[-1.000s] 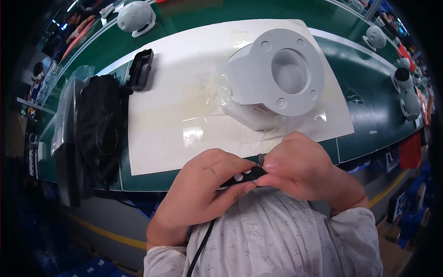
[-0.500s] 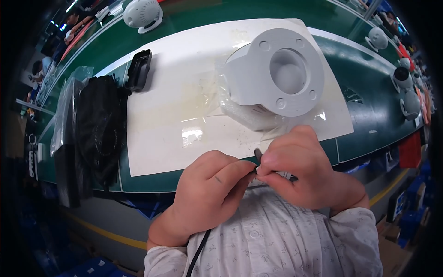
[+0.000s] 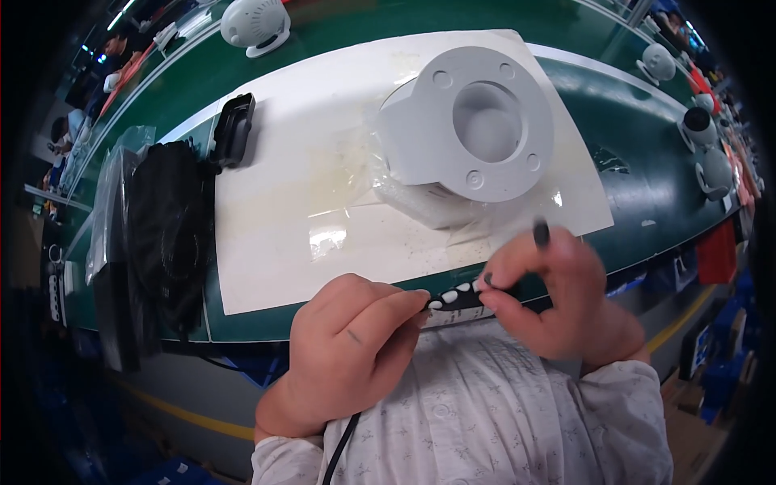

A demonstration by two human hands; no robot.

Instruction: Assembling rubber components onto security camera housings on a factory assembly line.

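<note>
From a distance, I am recording the bench from left to right. At the far left, a clear bag (image 3: 105, 206) is lying over a black box (image 3: 115, 315), and a black cloth (image 3: 166, 234) is resting beside them. A black tray (image 3: 233, 131) is sitting at the left edge of a white board (image 3: 275, 218), which is covering part of the green bench (image 3: 647, 194). Beyond the board, a white device (image 3: 257, 24) is standing tilted.

In front, a black cable (image 3: 341, 449) is hanging from below the left hand (image 3: 347, 347). That hand is pinching the left end of a black strip (image 3: 449, 301) between thumb and forefinger. The strip, showing pale oval spots, is spanning the gap between the hands, before the wearer's shirt (image 3: 453, 396). Behind it, a white housing (image 3: 404, 137) is lying on the board, its round opening facing up.

The right hand (image 3: 550, 299) is bending its thumb and forefinger at the strip's right end; I cannot tell whether they are pinching it. A blurred dark piece (image 3: 541, 233) is projecting above that hand. At far right, grey-white devices (image 3: 715, 174) are standing near a red bin (image 3: 716, 252).
</note>
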